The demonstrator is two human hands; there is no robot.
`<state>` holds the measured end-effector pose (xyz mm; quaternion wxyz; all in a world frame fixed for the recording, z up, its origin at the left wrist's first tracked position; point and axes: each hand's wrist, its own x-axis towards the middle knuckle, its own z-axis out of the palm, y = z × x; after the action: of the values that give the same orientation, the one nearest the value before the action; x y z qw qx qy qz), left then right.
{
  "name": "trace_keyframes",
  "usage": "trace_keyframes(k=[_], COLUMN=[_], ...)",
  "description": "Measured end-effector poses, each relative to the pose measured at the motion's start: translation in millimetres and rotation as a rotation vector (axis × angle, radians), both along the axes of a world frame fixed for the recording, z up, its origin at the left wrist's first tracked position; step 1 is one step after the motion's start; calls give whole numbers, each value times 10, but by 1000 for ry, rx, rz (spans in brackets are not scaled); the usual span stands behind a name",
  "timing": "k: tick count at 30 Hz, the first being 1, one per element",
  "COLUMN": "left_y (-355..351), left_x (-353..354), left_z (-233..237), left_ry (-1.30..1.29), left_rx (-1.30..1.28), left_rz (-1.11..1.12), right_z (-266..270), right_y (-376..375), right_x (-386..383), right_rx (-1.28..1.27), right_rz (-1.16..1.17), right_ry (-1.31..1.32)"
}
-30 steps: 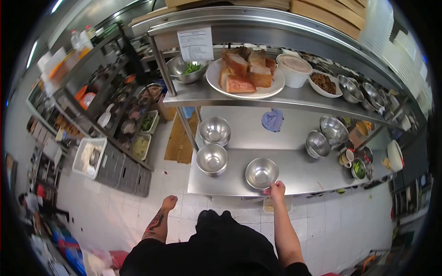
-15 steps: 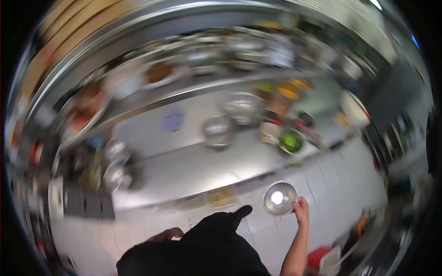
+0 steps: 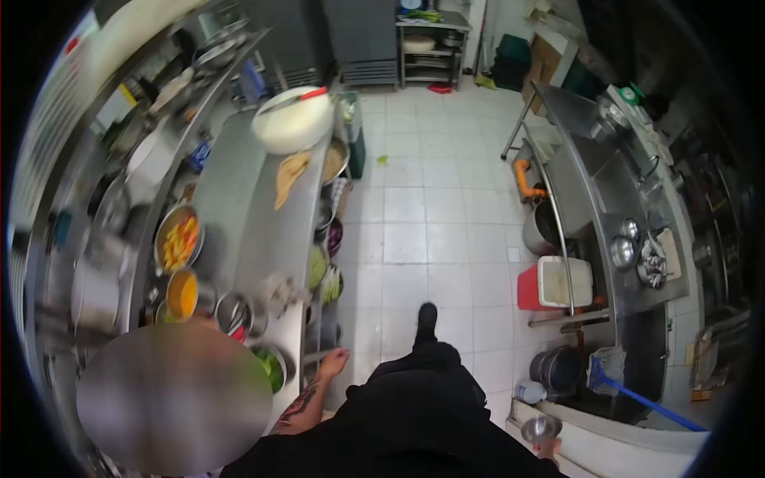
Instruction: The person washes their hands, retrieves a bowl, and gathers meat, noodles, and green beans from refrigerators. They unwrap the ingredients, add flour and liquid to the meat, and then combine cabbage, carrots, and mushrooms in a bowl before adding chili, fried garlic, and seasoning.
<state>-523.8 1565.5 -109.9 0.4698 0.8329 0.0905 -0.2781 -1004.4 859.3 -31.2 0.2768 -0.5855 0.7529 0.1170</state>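
Note:
At the lower right my right hand (image 3: 550, 449) grips the rim of a small metal bowl (image 3: 541, 429), which is tilted with its inside showing. My left hand (image 3: 335, 363), on a tattooed forearm, hangs beside the steel counter's front edge; its fingers are curled, and nothing shows in them. Closest to it on the counter is a bowl of green vegetables (image 3: 271, 370), partly covered by a blurred oval patch. Behind that stands a metal container with utensils (image 3: 236, 315).
Orange liquid (image 3: 182, 294) and cut vegetables (image 3: 178, 243) sit in containers on the left. A knife rests on a round white block (image 3: 293, 119). Tiled floor (image 3: 405, 242) runs ahead. Right: a steel sink (image 3: 613, 171), a red cooler (image 3: 550, 284), pots (image 3: 558, 369) and a blue-handled mop (image 3: 649, 405).
My view has swung right, from facing the counter to looking along the aisle. The metal bowl, still in my right hand, is now at the lower right, beside the sink side.

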Motion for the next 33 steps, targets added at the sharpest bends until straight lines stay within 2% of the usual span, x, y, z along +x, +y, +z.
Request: trace_keyframes(k=[1, 2, 5, 7, 8, 9, 10, 11, 12, 13, 14, 15, 16, 18, 19, 20, 21, 22, 23, 25, 28, 29, 32, 33], left_y=[-160, -318, -639, -845, -987, -1160, -1268, -1363, -1487, -1618, -1679, -1767, -1841, -1933, -1922, -1875, -1920, -1984, -2139, -2298, -2545, -2668, -2917, -2988], left_x=[444, 869, 1797, 2264, 2488, 2756, 3031, 3287, 3557, 3851, 4132, 4456, 4814, 5535, 5949, 6396, 6751, 7119, 7544, 8357, 9468, 9828, 10751, 11247], left_z=[31, 108, 251, 209, 323, 558, 649, 712, 876, 1001, 863, 866, 953, 815, 624, 381, 332, 287, 628, 840, 1346, 1642, 1853, 2001], left_ry=[-3, 2, -75, 32, -78, -121, -156, -193, -213, -237, -374, -381, -349, -340, -333, -404, -470, -495, -361, -367, -391, -322, -298, -284], left_rx=[-5, -16, 21, 272, 258, 237, 191, 141, 88, 33, 47, 41, 41, 49, 46, 116, 177, 123, 69, -18, -47, -63, -97, -130], left_rz=[-17, 20, 37, -77, -115, -134, -124, -113, -86, -57, -50, -34, -15, 32, 26, -74, -181, -135, -100, -94, -94, -81, -10, -13], right_z=[291, 200, -288, -583, -670, -1172, -1008, -559, -3, 56, 495, 957, 1111, 1205, 1201, 1193, 1205, 1193, 1215, 1286, 1599, 1665, 1909, 1875], right_y=[355, 380, 284, 161, 60, -224, -324, -263, -152, -277, -220, -139, -195, -289, -311, -346, -404, -400, -381, -342, -324, -311, -235, -212], right_x=[444, 682, 2039, 3512, 4410, 5081, 6027, 7047, 7871, 8619, 9338, 9949, 10473, 11398, 11772, 12076, 12260, 12446, 12628, 12983, 13654, 13970, 15062, 15936], right_rx=[-257, -257, -31, 95, 116, -204, -183, -151, -305, -210, -108, -4, -9, 165, 163, 206, 242, 319, 299, 350, 398, 434, 561, 632], right_rz=[-328, -375, -241, -88, 30, 756, 920, 961, 1126, 1123, 1085, 1042, 1057, 929, 923, 804, 679, 531, 510, 369, 355, 369, 507, 633], right_ry=[-93, -95, -176, -309, -382, -182, -314, -286, -552, -754, -850, -944, -949, -1219, -1212, -1231, -1241, -1278, -1270, -1283, -1245, -1225, -1161, -1086])
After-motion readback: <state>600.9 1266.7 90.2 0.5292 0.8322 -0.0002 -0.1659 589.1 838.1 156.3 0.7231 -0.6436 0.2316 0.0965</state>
